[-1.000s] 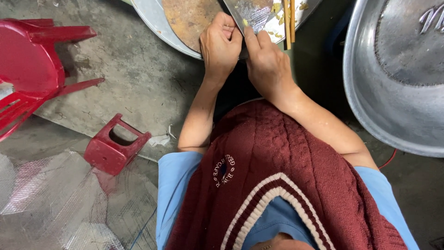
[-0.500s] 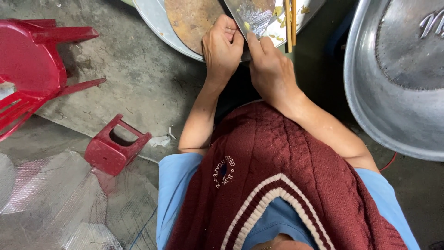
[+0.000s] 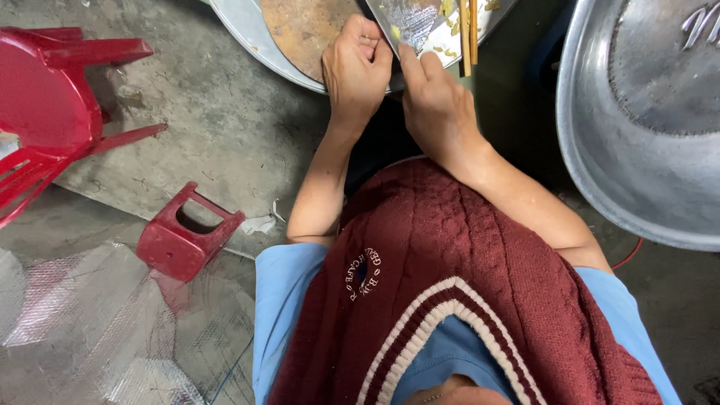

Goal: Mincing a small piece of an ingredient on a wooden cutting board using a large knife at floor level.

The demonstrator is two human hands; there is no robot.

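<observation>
My left hand (image 3: 356, 67) is curled into a fist at the edge of a round brown chopping board (image 3: 300, 26), its fingertips against the flat of a cleaver blade (image 3: 409, 21). My right hand (image 3: 439, 105) grips the cleaver just below the blade, with a finger stretched along the metal. Yellow scraps stick to the blade. The board lies in a shallow metal tray (image 3: 247, 37). Whether the left fist encloses anything is hidden.
Thin tan sticks (image 3: 469, 30) and yellow bits lie in the tray right of the blade. A big metal basin (image 3: 637, 150) sits at the right. A red plastic chair (image 3: 45, 97), a small red stool (image 3: 184, 236) and clear plastic sheeting (image 3: 75, 330) are on the concrete floor at the left.
Both hands stay together at the blade with only slight finger movement. Nothing else has moved.
</observation>
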